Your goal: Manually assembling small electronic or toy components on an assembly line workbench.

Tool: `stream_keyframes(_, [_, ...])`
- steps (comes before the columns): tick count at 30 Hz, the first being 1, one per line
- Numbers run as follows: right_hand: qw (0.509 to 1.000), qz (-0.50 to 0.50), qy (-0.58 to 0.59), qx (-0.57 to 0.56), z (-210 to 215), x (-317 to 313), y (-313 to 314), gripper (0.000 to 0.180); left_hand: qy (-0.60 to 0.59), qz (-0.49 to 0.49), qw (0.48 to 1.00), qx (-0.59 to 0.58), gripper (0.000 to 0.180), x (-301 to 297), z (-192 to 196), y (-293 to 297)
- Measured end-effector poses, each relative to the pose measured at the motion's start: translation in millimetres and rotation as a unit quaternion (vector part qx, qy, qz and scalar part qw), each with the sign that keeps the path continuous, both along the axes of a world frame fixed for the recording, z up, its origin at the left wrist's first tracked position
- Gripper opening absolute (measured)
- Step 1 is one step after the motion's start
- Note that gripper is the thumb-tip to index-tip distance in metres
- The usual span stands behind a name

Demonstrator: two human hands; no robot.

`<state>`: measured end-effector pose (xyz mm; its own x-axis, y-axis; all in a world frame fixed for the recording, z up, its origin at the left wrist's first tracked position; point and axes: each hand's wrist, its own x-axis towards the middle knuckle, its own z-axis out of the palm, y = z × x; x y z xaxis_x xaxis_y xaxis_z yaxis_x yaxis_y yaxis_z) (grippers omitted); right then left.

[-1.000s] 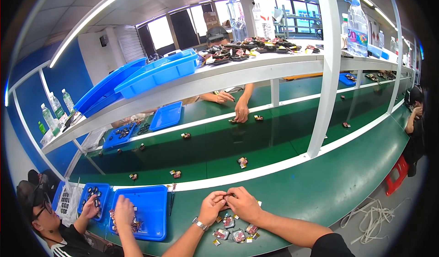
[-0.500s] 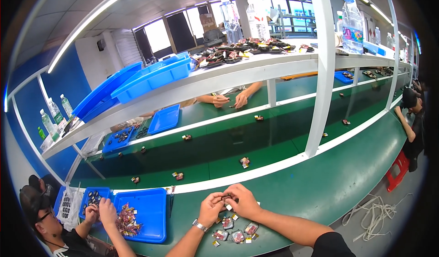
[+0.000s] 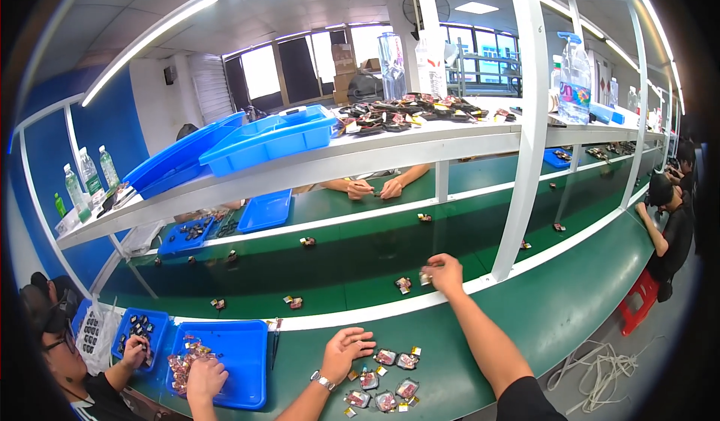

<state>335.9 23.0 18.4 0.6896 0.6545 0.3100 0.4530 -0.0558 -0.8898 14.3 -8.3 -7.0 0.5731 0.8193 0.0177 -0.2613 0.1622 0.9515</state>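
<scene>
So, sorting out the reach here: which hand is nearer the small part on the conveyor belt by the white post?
Right. The right hand touches the small part; the left hand rests nearer the person, beside the loose parts.

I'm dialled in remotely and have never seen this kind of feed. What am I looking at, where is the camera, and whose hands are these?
There is no machine here: a person works with bare hands, and the one picture comes from a wide camera on their head, looking down, so straight edges bend.

The right hand reaches out to the moving green belt, its fingers at a small part; whether it grips the part I cannot tell. The left hand, with a wristwatch, rests open on the green bench, holding nothing, beside a cluster of small wrapped parts.

To the left, a co-worker's hands sort parts in a blue tray. More blue trays sit on the white shelf above.
</scene>
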Motion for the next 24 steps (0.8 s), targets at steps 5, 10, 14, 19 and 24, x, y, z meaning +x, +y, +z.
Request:
stream_keyframes(5, [0.992,-0.023,-0.063,-0.105,-17,40,6,0.023,0.023,-0.015,1.0,-0.012,0.025,4,3,3])
stream_keyframes(10, [0.928,-0.021,-0.355,-0.116,-7,-32,6,0.06,0.018,-0.016,1.0,0.003,0.024,4,4,2])
stream_keyframes(14, [0.934,-0.006,-0.307,-0.182,-21,-65,17,0.058,0.026,0.006,1.0,0.004,0.023,-3,4,3])
stream_keyframes(19, [0.958,0.11,-0.239,-0.112,-20,-56,3,0.05,0.027,0.018,0.999,-0.019,0.025,1,8,2])
stream_keyframes(24, [0.88,0.43,-0.202,-0.007,33,-103,-72,0.052,-0.011,-0.113,0.988,-0.106,0.043,-8,16,7])
